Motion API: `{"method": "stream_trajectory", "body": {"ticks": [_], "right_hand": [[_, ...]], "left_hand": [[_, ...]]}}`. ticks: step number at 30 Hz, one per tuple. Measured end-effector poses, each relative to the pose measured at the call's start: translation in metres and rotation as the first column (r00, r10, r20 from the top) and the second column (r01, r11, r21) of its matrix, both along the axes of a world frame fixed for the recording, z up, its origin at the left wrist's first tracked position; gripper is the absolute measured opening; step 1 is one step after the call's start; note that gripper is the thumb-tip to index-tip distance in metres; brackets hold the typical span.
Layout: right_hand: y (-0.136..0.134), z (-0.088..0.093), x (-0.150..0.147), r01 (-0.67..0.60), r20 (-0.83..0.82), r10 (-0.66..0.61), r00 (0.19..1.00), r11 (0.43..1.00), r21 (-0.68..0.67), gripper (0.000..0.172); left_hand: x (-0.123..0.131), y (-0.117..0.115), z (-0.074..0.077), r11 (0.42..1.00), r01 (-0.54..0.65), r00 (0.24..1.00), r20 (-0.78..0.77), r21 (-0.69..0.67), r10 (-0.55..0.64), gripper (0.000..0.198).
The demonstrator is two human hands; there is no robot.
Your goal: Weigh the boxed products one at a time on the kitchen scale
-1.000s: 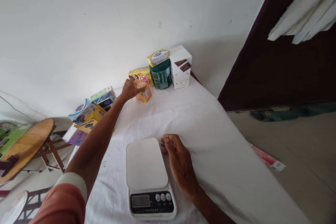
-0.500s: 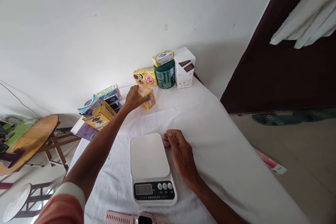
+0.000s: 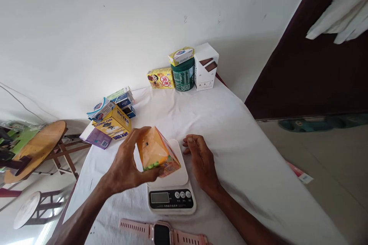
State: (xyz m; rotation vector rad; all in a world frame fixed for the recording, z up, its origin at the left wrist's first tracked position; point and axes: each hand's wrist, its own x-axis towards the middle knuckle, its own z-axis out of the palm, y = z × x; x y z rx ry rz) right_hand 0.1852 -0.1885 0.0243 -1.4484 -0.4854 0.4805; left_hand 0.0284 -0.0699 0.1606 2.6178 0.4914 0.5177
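My left hand (image 3: pixel 126 164) grips an orange packaged box (image 3: pixel 155 149) between thumb and fingers, holding it over the white plate of a kitchen scale (image 3: pixel 172 201). The box hides much of the plate, and the scale's display looks blank. Beside the plate's right edge, my right hand (image 3: pixel 202 164) rests on the white cloth with its fingers curled together; what they hold, if anything, is hidden. A pink smartwatch (image 3: pixel 161 233) lies in front of the scale.
Along the wall stand a yellow box (image 3: pixel 161 78), a green tub (image 3: pixel 183 76) with a small box on top, and a white box (image 3: pixel 205 67). At the left are a yellow carton (image 3: pixel 113 122), a purple box (image 3: pixel 96 138) and several others.
My left hand has brought the orange box from beside the yellow box at the back to above the scale. My right hand stays beside the scale. The view has shifted slightly.
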Motion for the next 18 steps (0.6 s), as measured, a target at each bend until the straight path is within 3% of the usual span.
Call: {"method": "stream_trajectory", "body": {"ticks": [7,13,18], "right_hand": [[0.000,-0.001,0.000,0.001,0.002,-0.001,1.000,1.000,-0.014,0.039],[0.000,-0.001,0.000,-0.001,0.012,0.001,1.000,1.000,-0.007,0.039],[0.000,-0.002,-0.001,0.000,0.008,0.000,1.000,1.000,-0.001,0.038]], "left_hand": [[-0.009,-0.012,-0.014,1.000,0.014,0.998,-0.061,-0.001,-0.014,0.085],[-0.010,-0.011,-0.015,1.000,0.021,0.993,-0.119,0.004,-0.021,0.092],[-0.021,-0.009,-0.009,1.000,0.009,0.981,-0.191,0.001,-0.009,0.119]]}}
